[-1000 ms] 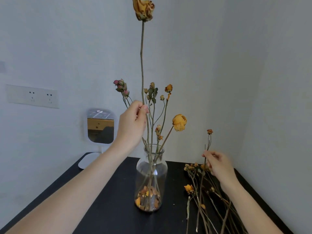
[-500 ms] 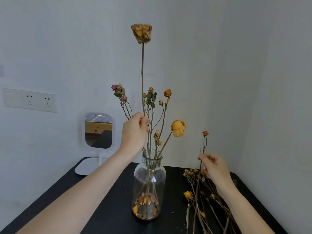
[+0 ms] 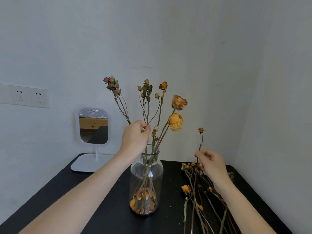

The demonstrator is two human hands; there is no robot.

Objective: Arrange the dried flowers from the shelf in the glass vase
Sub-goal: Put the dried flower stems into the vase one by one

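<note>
I am seeing the right hand (image 3: 213,163) pinching a thin upright dried stem with a small orange bud (image 3: 200,130), right of the clear glass vase (image 3: 146,179), while the left hand (image 3: 136,137) is gripping stems above its mouth.

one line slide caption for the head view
Left hand pinches stems in the glass vase while right hand lifts a thin dried flower.

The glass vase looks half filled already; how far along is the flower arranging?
Partly done. Several dried stems already stand in the glass vase, including two yellow roses and pink buds. In hand: the left hand pinches stems above the vase mouth, and the right hand holds a thin stem with a small orange bud. Left: the loose stems lying on the black table.
</note>
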